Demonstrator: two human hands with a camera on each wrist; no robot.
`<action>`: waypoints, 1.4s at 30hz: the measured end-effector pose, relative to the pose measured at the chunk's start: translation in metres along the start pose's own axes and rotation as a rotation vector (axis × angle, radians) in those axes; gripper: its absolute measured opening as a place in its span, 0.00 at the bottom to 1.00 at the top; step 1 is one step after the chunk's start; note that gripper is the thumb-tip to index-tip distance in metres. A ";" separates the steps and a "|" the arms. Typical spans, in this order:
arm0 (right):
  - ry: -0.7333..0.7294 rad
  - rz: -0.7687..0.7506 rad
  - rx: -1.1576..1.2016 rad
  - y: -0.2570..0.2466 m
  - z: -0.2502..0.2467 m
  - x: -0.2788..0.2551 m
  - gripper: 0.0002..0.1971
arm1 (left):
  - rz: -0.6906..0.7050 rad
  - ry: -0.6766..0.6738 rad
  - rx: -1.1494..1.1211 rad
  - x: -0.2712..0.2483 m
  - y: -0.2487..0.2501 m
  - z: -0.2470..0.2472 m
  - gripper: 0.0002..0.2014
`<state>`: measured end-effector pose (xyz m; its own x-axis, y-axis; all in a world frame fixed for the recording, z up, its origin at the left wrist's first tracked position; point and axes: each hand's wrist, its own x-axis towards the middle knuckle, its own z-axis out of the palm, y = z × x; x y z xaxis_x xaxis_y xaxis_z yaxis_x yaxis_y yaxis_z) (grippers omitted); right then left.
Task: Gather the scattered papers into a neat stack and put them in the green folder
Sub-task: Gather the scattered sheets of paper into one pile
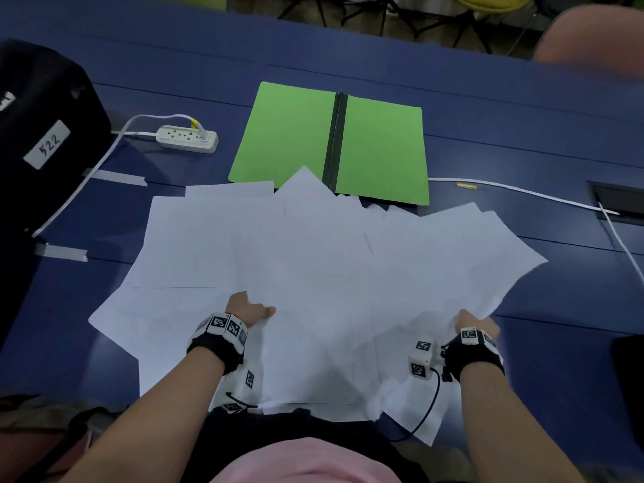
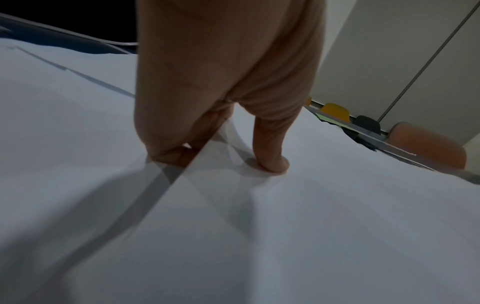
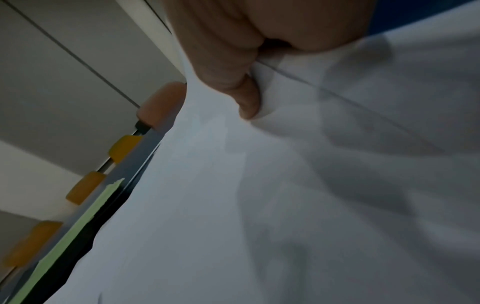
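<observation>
Several white papers lie fanned out and overlapping on the blue table, their far tips over the near edge of the green folder. The folder lies open and flat, with a black spine down its middle. My left hand pinches the papers at the near left: its thumb presses on top and its fingers are tucked under a sheet's edge. My right hand grips the fan's right side, with the thumb on top of the papers and the fingers hidden beneath.
A white power strip with its cable lies left of the folder, beside a black bag labelled 522. Another white cable runs right to a recess in the table. Grey tape strips sit at the left.
</observation>
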<state>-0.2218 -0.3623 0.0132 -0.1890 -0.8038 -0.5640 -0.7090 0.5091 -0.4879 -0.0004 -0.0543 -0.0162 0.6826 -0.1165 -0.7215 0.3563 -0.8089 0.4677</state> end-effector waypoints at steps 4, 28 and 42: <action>0.056 -0.125 0.154 0.016 0.005 -0.013 0.20 | -0.014 -0.003 0.010 -0.005 0.001 -0.001 0.31; 0.392 -0.684 0.286 -0.073 -0.059 -0.070 0.22 | -0.025 0.029 0.042 -0.018 0.001 -0.010 0.23; 0.057 -0.685 0.168 -0.112 -0.035 -0.100 0.19 | -0.024 0.173 -0.367 -0.011 -0.004 -0.026 0.13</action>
<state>-0.1472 -0.3502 0.1478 0.2233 -0.9729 -0.0597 -0.5676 -0.0800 -0.8194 0.0070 -0.0346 0.0029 0.7573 0.0241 -0.6527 0.5563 -0.5473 0.6253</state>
